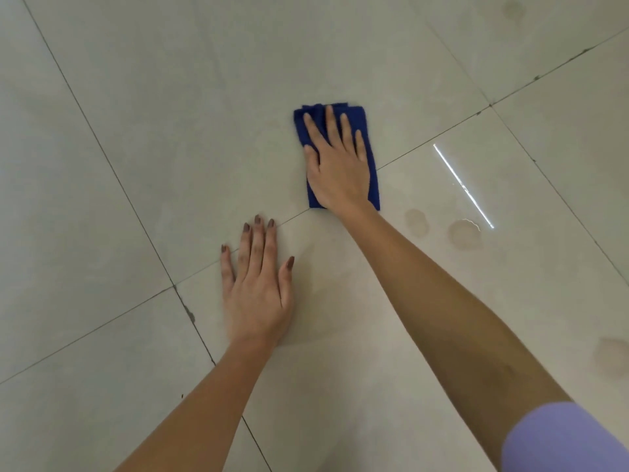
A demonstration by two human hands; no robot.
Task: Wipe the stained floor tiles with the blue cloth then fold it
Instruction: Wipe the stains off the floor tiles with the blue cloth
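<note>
A folded blue cloth (356, 116) lies flat on the pale floor tiles (190, 107), across a grout line at the centre of the view. My right hand (340, 165) rests palm-down on top of it, fingers spread, pressing it to the floor and covering most of it. My left hand (257, 287) lies flat on the bare tile nearer to me and to the left, holding nothing. Two brownish ring stains (416, 222) (463, 235) sit on the tile just right of my right forearm.
Another faint stain (612, 356) shows near the right edge, and one more (513, 10) at the top right. A bright strip of reflected light (463, 185) crosses the glossy tile. Dark grout lines (102, 155) divide the floor.
</note>
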